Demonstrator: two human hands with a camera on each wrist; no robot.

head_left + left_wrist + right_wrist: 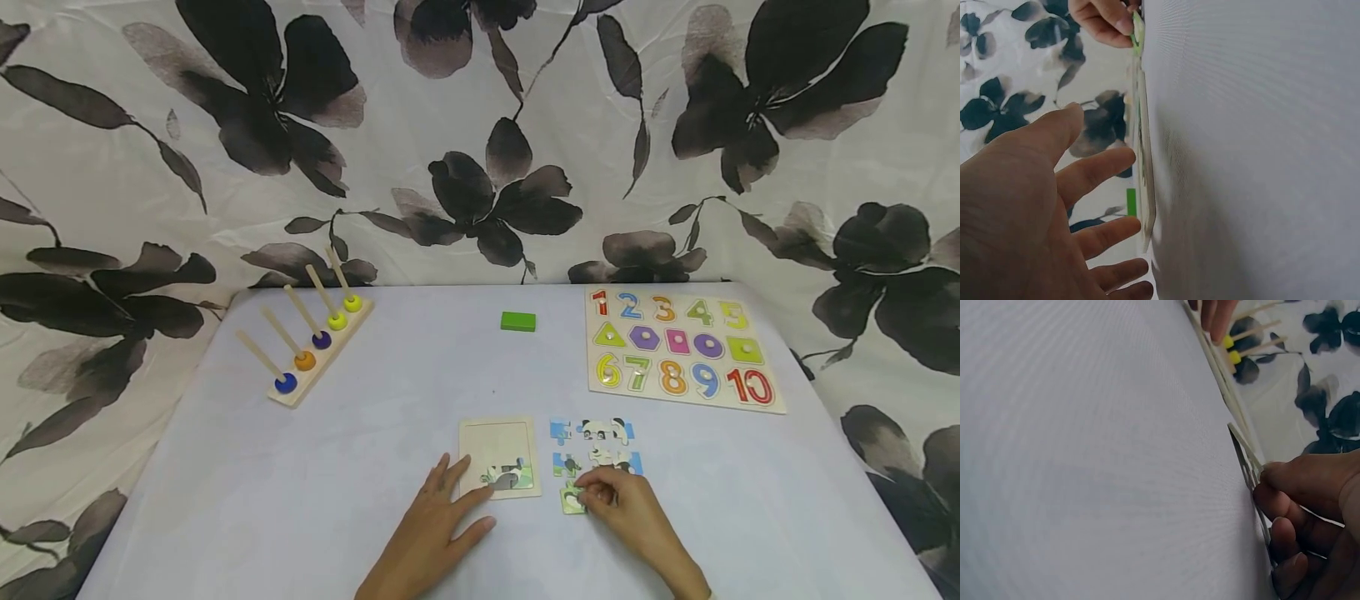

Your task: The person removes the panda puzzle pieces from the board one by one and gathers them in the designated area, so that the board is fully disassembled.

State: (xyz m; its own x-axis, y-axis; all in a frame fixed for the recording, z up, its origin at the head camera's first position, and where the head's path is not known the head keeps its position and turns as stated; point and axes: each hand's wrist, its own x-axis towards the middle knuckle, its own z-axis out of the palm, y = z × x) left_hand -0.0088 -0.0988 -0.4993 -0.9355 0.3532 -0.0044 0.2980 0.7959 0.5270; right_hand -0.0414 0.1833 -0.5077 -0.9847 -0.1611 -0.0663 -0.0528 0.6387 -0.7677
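My right hand (633,510) pinches a green jigsaw piece (572,501) between thumb and fingers. In the right wrist view that piece (1244,449) is tilted, one edge lifted at the thumb. Fingers of my left hand (431,525) are spread, their tips at the left and lower edge of a wooden puzzle tray (495,422). Fitted pieces with a grey and green picture (508,475) fill the tray's lower right part. Beyond the right hand lie loose panda pieces (604,431), a blue piece (559,430) and others, partly covered by the fingers.
A bead stacker (330,346) with upright pegs and coloured beads stands at the back left. One green block (518,322) lies at the back middle. A number and shape board (682,396) lies at the back right. Floral cloth (465,125) hangs behind the white table (300,500).
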